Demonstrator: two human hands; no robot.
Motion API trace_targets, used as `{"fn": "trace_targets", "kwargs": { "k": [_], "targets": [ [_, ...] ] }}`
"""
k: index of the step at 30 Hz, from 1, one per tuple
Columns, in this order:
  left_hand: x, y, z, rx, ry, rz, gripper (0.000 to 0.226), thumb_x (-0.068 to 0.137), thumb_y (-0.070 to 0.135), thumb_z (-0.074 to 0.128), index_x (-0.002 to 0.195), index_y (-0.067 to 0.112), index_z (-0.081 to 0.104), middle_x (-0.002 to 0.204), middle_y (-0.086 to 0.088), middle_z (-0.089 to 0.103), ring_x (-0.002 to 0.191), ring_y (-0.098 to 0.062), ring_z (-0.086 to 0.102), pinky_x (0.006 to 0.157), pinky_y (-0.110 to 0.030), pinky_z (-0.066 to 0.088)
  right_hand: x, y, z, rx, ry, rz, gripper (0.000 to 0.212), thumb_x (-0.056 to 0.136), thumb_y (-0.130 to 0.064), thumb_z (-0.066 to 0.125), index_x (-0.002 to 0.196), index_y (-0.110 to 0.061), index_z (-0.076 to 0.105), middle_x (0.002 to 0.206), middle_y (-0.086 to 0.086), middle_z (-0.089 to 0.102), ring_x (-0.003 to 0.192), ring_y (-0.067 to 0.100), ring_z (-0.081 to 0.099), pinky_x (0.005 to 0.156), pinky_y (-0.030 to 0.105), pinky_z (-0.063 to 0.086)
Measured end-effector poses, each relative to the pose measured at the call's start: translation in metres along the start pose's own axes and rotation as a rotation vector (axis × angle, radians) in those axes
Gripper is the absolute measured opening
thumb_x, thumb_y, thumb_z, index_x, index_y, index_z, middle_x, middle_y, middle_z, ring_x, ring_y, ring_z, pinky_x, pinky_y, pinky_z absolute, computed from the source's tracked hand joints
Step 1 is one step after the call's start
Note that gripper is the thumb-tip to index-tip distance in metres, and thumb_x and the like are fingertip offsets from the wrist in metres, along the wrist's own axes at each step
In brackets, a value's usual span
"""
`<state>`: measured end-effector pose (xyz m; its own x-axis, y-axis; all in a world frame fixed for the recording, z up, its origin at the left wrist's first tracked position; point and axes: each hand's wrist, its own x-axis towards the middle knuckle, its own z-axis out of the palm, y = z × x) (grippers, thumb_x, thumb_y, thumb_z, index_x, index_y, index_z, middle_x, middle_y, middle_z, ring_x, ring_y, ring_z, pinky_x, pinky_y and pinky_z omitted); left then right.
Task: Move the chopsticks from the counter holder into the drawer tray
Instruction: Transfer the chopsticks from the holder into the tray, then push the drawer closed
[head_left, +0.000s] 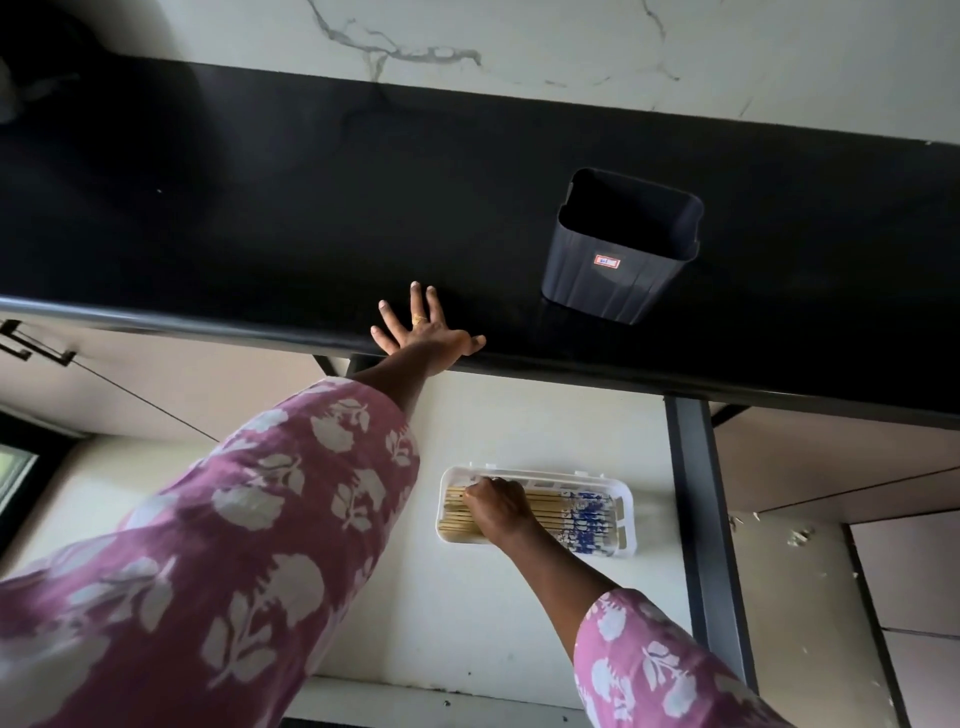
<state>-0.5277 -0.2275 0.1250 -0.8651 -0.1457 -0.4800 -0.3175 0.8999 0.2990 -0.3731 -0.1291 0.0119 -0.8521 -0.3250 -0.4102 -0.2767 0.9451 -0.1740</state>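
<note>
Your left hand (422, 332) braces flat and open on the table (260, 208) while your right hand (496, 506), grip curled over the chopsticks (571, 514), settles them into the tray (626, 512).

Black counter (260, 208), black holder (618, 260), white tray (626, 519), pink floral sleeves (234, 545)

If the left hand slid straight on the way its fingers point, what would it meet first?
Likely nothing: the left hand lies flat on the black counter, fingers aimed at the marble wall. The empty holder sits off to its right, outside that line.
</note>
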Motion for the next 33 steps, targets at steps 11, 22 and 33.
{"fn": "trace_targets", "kwargs": {
  "k": [11,22,33],
  "targets": [
    [0.018,-0.01,0.007,-0.016,0.037,-0.017,0.099,0.078,0.068,0.048,0.148,0.03,-0.012,0.154,0.015,-0.024,0.138,-0.037,-0.028,0.109,-0.057,-0.012,0.0,0.003,-0.004,0.105,0.052,-0.007,0.029,0.091,0.0,0.039,0.11,-0.001,0.061,0.115,0.018,0.061,0.11,0.035,0.056,0.085,0.039,0.049],
    [-0.046,-0.077,0.081,-0.402,0.47,0.237,0.07,0.097,0.021,0.045,0.15,0.009,0.002,0.159,-0.005,-0.006,0.146,-0.022,-0.01,0.116,-0.033,-0.006,-0.073,0.087,-0.002,0.455,0.492,0.711,0.023,0.092,-0.003,0.047,0.111,-0.005,0.06,0.119,0.012,0.062,0.11,0.033,0.057,0.08,0.036,0.05],
    [-0.115,-0.114,0.167,-0.333,-0.014,-0.063,0.023,0.091,0.013,0.046,0.107,0.0,0.058,0.108,-0.023,0.063,0.102,-0.036,0.055,0.07,-0.031,0.037,-0.097,0.098,0.024,0.758,0.38,0.99,0.025,0.089,-0.001,0.043,0.104,-0.001,0.063,0.111,0.024,0.064,0.103,0.04,0.059,0.078,0.036,0.049]
  ]
}}
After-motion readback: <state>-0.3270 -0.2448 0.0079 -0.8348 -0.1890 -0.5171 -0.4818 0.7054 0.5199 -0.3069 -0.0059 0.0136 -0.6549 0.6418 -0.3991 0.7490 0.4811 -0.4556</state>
